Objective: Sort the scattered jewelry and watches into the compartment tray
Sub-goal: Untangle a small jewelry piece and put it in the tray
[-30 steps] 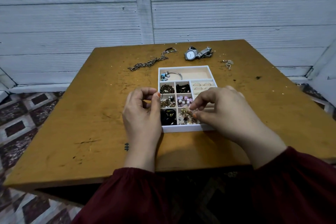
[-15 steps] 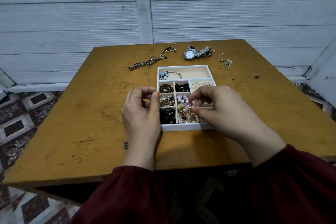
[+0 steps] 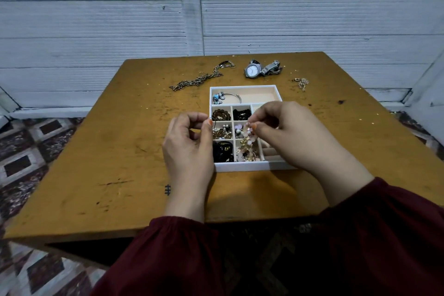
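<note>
Head view: mid-sort, right hand (image 3: 288,137) fingers pinch a pink beaded piece (image 3: 247,136) over the tray's (image 3: 242,166) middle cells, left hand (image 3: 189,149) fingers pinch a small ring (image 3: 213,123) at its left edge; next likely lower, release; watch (image 3: 252,70), chain (image 3: 197,79) unsorted on desk (image 3: 120,151).

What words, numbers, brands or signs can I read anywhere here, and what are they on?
No readable words or numbers anywhere.
Watch: dial markings too small to read.
Left hand: small dark sign on its wrist, an upright stroke crossed by short bars, no letters.
Tray, table, wall: no text.
Pink beaded piece pinched by the right hand, thin hoop pinched by the left: no text.
</note>
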The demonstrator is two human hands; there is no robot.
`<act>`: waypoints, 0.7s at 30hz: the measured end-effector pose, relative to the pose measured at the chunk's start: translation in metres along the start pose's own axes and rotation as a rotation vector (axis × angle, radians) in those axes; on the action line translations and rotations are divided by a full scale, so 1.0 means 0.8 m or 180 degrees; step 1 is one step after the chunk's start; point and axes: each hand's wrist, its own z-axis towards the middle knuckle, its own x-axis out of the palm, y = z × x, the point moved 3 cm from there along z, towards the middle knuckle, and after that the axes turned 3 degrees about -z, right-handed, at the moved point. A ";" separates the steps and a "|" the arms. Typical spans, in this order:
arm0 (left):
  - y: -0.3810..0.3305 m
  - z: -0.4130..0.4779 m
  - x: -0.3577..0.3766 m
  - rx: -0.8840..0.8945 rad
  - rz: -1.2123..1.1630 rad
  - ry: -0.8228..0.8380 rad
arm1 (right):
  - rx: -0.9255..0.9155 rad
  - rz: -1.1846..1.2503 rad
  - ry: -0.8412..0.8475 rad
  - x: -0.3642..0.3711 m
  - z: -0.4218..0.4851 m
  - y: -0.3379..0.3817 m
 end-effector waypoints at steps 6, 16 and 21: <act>0.000 0.000 0.000 -0.0002 -0.0030 0.0010 | 0.0052 0.0697 -0.0015 -0.011 -0.001 0.007; 0.000 0.001 0.000 0.0032 -0.0034 -0.0039 | -0.0015 0.1149 0.0199 -0.014 -0.002 0.010; -0.002 0.000 0.000 0.0006 -0.0046 -0.0011 | -0.0012 0.1136 0.0445 -0.004 -0.001 0.011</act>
